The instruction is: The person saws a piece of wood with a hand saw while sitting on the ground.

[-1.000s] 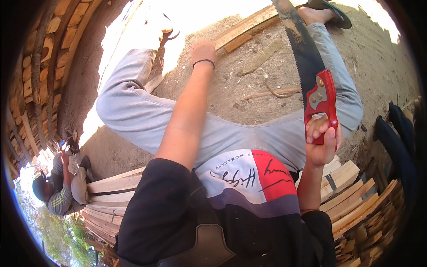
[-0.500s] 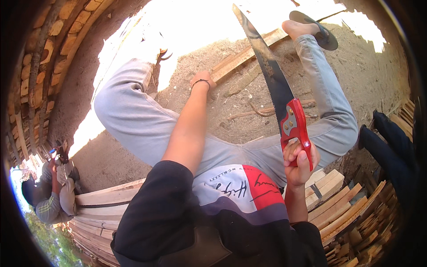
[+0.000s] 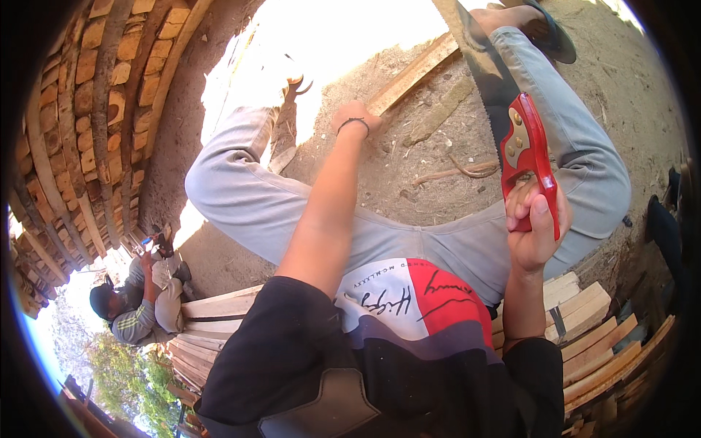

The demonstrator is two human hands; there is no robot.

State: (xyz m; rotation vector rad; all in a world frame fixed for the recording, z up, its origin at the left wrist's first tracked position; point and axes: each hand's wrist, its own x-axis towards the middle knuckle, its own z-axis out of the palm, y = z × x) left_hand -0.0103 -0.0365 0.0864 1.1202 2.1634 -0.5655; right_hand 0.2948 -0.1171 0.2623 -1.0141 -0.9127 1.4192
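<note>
A hand saw [image 3: 489, 73] with a dark blade and a red and grey handle is in my right hand [image 3: 537, 219], whose fingers wrap the grip. Its blade points away from me, and the tip runs out past the upper edge of the view. Farther out on the left, my left hand [image 3: 355, 117], with a dark cord at the wrist, is closed on the near end of a wooden plank [image 3: 412, 73]. The plank slants over the ground toward my right foot [image 3: 504, 20]. Seen from here, the blade crosses in front of the plank's far end.
Stacked timber boards [image 3: 219, 306] lie behind me at the left, with more boards [image 3: 584, 314] at the right. A slatted wood stack [image 3: 95, 95] rises at far left. Another person [image 3: 135, 306] sits at the lower left. A stick [image 3: 445, 175] lies on the dirt between my legs.
My right hand has moved the saw forward and to the right. The left hand keeps its hold on the plank's end. The whole view has shifted a little.
</note>
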